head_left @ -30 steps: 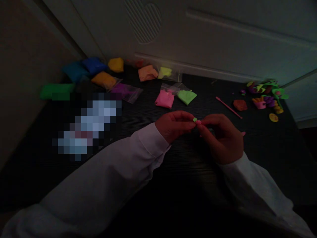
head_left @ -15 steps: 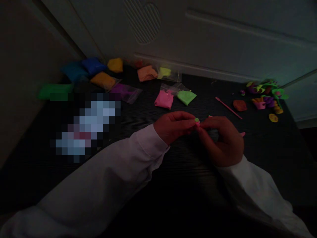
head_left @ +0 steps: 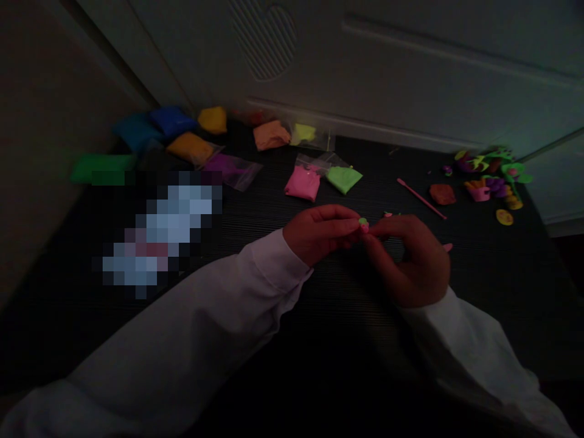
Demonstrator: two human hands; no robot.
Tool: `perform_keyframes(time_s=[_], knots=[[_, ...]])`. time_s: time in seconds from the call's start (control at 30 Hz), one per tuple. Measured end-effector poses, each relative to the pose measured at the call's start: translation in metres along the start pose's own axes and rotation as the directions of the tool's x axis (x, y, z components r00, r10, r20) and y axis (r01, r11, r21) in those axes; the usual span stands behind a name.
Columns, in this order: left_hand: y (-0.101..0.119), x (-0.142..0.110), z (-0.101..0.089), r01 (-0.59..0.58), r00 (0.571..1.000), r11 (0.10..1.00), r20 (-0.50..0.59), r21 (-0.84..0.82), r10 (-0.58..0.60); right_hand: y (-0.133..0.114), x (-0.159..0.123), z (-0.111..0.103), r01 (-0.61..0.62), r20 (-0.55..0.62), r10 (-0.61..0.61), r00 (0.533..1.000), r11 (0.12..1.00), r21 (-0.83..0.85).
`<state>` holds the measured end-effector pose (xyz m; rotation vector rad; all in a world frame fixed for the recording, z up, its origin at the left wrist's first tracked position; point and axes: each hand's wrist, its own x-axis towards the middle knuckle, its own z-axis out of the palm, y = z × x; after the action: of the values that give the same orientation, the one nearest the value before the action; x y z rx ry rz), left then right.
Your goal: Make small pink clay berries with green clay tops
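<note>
Between the fingertips of both hands is a small pink and green clay figure (head_left: 364,226), its green part on top. My left hand (head_left: 322,231) pinches it from the left, thumb and fingers closed. From the right, my right hand (head_left: 410,258) has thumb and forefinger pinched at the pink part; whether a small piece is between those fingertips is hard to make out. Just beyond the right hand lie tiny pink and green bits (head_left: 388,215). A pink tool tip (head_left: 448,247) shows from behind that hand. The scene is dim.
On the dark table (head_left: 255,255) lie a pink clay packet (head_left: 303,182), a light green packet (head_left: 344,179), a pink stick tool (head_left: 420,198) and a red-brown lump (head_left: 442,194). Finished clay pieces (head_left: 493,173) cluster at right. Several coloured packets (head_left: 173,121) lie back left, near a blurred-out bright object (head_left: 159,231).
Both hands stay nearly in place around the clay figure. The right fingers have shifted slightly, and more of the small bits behind them now shows.
</note>
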<state>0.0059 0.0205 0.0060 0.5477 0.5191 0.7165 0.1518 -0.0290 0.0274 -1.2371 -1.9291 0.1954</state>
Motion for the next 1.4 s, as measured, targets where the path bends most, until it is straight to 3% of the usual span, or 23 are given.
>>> perform_keyframes(time_s=[0.37, 0.63, 0.93, 1.27, 1.4], knots=[[-0.0003, 0.0002, -0.0012, -0.005, 1.000, 1.000, 0.007, 0.004, 0.005, 0.0012, -0.0011, 0.0022, -0.168, 0.006, 0.168, 0.986, 0.986, 0.020], [0.0001, -0.0009, -0.0015, 0.055, 0.998, 0.998, 0.045, -0.008, -0.054, 0.0018, 0.0014, 0.0011, -0.079, 0.053, 0.077, 0.996, 0.997, 0.025], [0.0002, -0.0025, -0.0020, 0.106, 0.981, 0.994, 0.165, -0.037, -0.098, 0.0031, -0.0013, 0.0020, 0.001, -0.023, 0.002, 1.000, 0.993, 0.120], [-0.0028, 0.0001, -0.0032, 0.077, 0.992, 0.997, 0.103, 0.002, -0.077, 0.0022, -0.0008, -0.0017, -0.188, 0.061, 0.178, 0.982, 0.946, 0.264], [-0.0011, 0.0001, -0.0016, 0.021, 0.997, 0.997, 0.066, 0.077, -0.026, 0.0033, 0.0009, -0.0025, -0.172, 0.034, 0.169, 0.985, 0.971, 0.165]])
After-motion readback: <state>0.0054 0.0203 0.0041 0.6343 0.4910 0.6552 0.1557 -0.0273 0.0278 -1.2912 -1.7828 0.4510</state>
